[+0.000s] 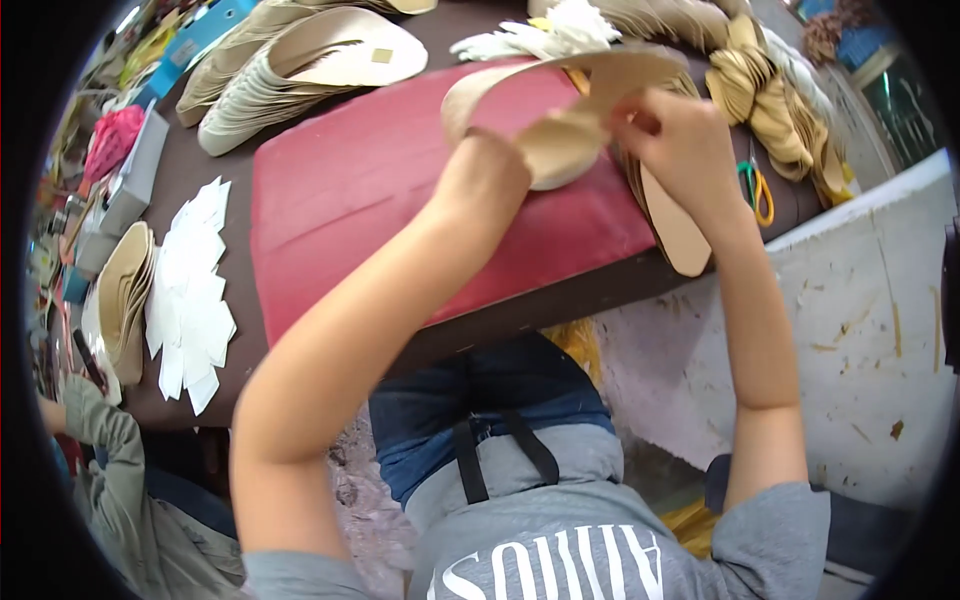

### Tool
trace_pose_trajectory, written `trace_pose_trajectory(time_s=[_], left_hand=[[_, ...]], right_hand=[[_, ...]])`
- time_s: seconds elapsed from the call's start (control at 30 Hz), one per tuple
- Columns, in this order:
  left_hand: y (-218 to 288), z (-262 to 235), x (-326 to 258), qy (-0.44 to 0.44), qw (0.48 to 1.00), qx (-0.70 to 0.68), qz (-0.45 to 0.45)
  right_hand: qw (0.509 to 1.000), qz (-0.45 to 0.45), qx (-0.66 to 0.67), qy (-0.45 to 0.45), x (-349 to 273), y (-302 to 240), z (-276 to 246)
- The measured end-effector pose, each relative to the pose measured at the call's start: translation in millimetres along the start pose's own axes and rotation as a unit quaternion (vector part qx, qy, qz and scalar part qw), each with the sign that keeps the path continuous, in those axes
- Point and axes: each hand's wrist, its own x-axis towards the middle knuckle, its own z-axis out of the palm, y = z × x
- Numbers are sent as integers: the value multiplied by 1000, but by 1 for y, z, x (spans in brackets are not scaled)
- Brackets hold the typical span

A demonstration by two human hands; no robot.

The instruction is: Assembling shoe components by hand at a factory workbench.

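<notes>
A beige curved shoe upper [560, 150], blurred by motion, is lifted and bent into a loop over the far part of a red mat [350, 190]. My left hand [492, 165] is against its left side, the fingers hidden behind the hand and the piece. At its right end my right hand [675, 135] is closed, thumb and fingers pinching the edge. Below the right hand, long flat beige strips [672, 215] with rounded ends lie over the mat's right edge.
Stacks of beige shoe uppers [345, 50] stand at the back left, with white pieces [545, 38] behind the mat. White paper-like pieces [195, 300] fan out on the left. Scissors [762, 195] and tied tan bundles [745, 75] lie right. Another person's sleeve [110, 430] shows lower left.
</notes>
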Motion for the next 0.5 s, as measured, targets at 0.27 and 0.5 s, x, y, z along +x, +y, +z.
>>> trace_pose_trajectory(time_s=[0.27,0.5], left_hand=[[-91,45,-202,46,994,54,89],[-101,35,-251,28,988,-148,-31]], right_hand=[[903,-415,54,-94,5,-85,70],[849,-498,112,-135,10,-136,87]])
